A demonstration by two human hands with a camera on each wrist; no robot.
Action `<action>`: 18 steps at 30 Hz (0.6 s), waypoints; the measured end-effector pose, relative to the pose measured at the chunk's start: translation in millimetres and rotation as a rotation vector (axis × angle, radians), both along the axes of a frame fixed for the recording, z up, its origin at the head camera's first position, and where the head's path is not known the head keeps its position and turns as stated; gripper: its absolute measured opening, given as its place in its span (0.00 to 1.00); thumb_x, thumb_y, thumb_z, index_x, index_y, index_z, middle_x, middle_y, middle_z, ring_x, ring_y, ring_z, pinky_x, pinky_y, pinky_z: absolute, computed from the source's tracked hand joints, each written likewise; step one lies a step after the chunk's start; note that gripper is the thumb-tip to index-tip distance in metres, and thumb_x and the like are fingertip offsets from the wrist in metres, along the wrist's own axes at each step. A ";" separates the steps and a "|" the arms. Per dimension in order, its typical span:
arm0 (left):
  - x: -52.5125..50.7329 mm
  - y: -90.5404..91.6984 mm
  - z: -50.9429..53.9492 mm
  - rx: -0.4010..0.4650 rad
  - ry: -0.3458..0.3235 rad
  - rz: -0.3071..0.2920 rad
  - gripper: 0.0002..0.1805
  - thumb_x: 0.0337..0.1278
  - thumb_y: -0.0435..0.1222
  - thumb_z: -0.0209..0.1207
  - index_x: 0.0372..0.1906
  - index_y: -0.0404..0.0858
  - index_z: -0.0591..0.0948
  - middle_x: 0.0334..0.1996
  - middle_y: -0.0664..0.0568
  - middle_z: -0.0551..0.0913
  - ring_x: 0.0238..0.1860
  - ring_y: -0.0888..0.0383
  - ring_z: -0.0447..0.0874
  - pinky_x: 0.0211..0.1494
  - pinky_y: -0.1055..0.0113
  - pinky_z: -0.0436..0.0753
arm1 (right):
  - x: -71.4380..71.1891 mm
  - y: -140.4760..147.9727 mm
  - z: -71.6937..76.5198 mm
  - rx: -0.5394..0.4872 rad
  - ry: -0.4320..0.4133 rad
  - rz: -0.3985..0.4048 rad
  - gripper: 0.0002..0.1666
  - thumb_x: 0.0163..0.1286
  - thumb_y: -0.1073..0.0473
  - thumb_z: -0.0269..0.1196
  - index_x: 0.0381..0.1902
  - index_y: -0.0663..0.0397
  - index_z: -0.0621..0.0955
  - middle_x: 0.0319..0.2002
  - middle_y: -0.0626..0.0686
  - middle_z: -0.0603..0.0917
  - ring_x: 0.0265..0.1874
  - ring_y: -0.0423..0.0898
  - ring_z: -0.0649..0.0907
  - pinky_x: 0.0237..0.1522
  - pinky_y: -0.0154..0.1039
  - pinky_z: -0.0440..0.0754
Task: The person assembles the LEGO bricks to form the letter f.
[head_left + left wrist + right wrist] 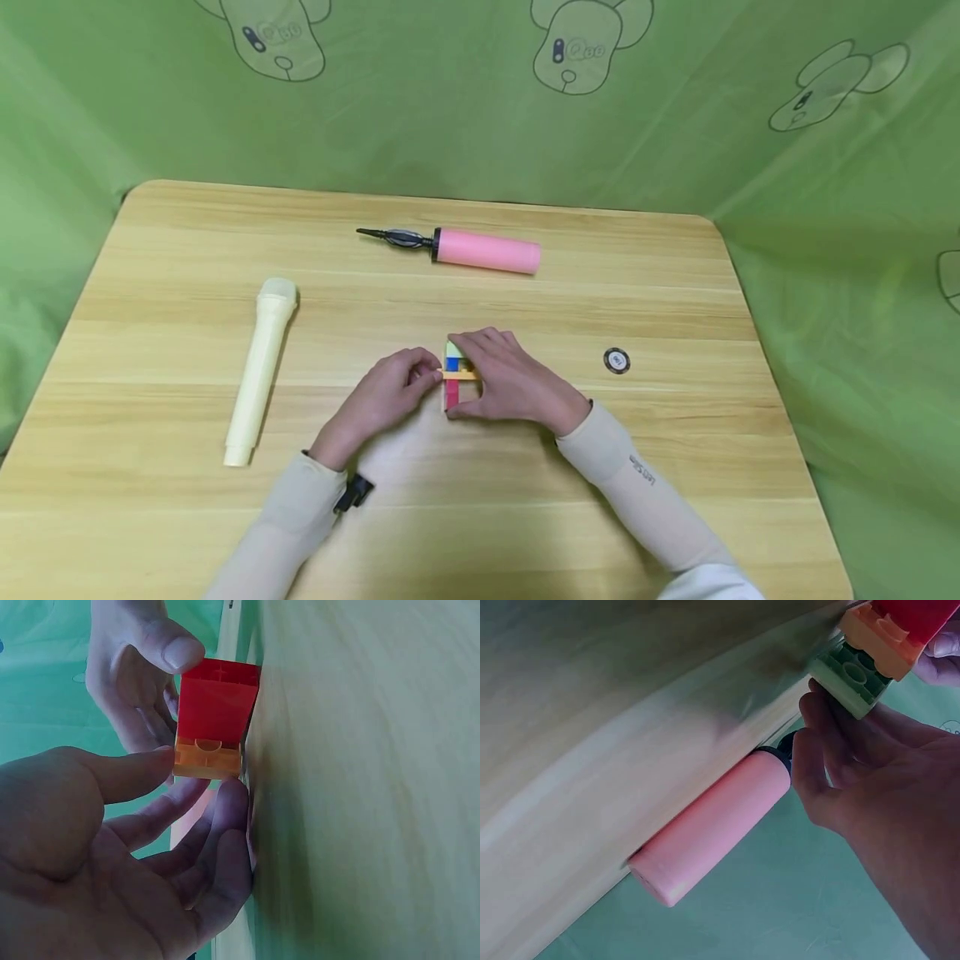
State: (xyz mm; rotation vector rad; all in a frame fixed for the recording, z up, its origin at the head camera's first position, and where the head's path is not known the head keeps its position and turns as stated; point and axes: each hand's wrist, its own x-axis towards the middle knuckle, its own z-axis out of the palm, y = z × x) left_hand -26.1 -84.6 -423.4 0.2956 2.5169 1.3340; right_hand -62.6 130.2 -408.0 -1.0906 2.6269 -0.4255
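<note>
A small stack of toy building blocks is between both hands above the middle of the table. It has a red block (452, 393), an orange block (459, 376), a blue block (452, 364) and a pale green block (453, 350). My right hand (517, 383) grips the stack across its length, thumb at the red end and fingers at the green end. With thumb and fingertips, my left hand (386, 396) pinches the left end of the orange block (208, 759). The right palm and fingers cover part of the stack in the head view.
Behind the hands lies a pink hand pump (487, 251) with a black nozzle. A cream toy microphone (258, 375) lies at the left. To the right is a black-and-white poker chip (617, 361). Green cloth (450, 125) hangs beyond the wooden table (675, 500).
</note>
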 end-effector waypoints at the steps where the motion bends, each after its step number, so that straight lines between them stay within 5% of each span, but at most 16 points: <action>1: 0.0 -0.1 -0.3 -0.004 0.001 -0.001 0.08 0.71 0.38 0.59 0.45 0.39 0.83 0.33 0.54 0.81 0.33 0.60 0.76 0.41 0.62 0.78 | 0.3 -0.2 0.0 -0.001 -0.009 -0.003 0.62 0.54 0.29 0.72 0.74 0.58 0.63 0.66 0.52 0.73 0.64 0.49 0.68 0.64 0.46 0.66; 11: 0.8 0.3 -1.0 0.002 -0.021 0.006 0.07 0.71 0.38 0.59 0.44 0.39 0.83 0.30 0.55 0.81 0.31 0.59 0.75 0.39 0.63 0.78 | 1.1 0.7 -2.8 -0.029 -0.083 -0.029 0.61 0.54 0.29 0.72 0.76 0.55 0.62 0.67 0.50 0.71 0.66 0.49 0.66 0.65 0.46 0.65; 18: 3.5 -0.6 -0.9 -0.015 -0.047 0.026 0.12 0.71 0.42 0.58 0.47 0.37 0.82 0.32 0.54 0.82 0.33 0.59 0.77 0.44 0.61 0.80 | 3.5 5.5 0.4 -0.046 -0.143 -0.082 0.63 0.57 0.25 0.66 0.79 0.50 0.56 0.76 0.50 0.61 0.74 0.49 0.59 0.73 0.49 0.56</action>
